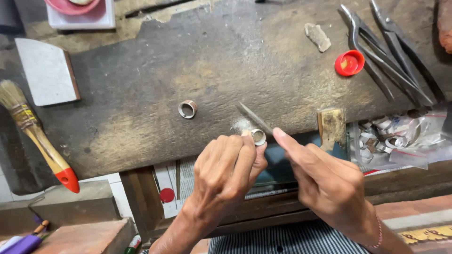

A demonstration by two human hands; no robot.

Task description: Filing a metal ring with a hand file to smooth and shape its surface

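My left hand point(226, 171) pinches a small silver ring point(258, 136) between thumb and fingertips at the front edge of a dark worn workbench point(141, 94). My right hand point(325, 181) grips a thin metal file point(253, 116), index finger stretched along it; the file's tip lies across the ring and points away to the upper left. A patch of pale filing dust point(241, 124) sits on the bench just behind the ring. A second metal ring point(187, 109) lies alone on the bench, to the left of my hands.
A paintbrush with a red-tipped handle point(35, 134) lies at left beside a grey block point(46, 70). Long pliers and shears point(386, 51), a red cap point(350, 62) and a stone chip point(318, 36) sit at upper right. A plastic bag of several rings point(393, 138) rests at right, by a wooden peg point(332, 127).
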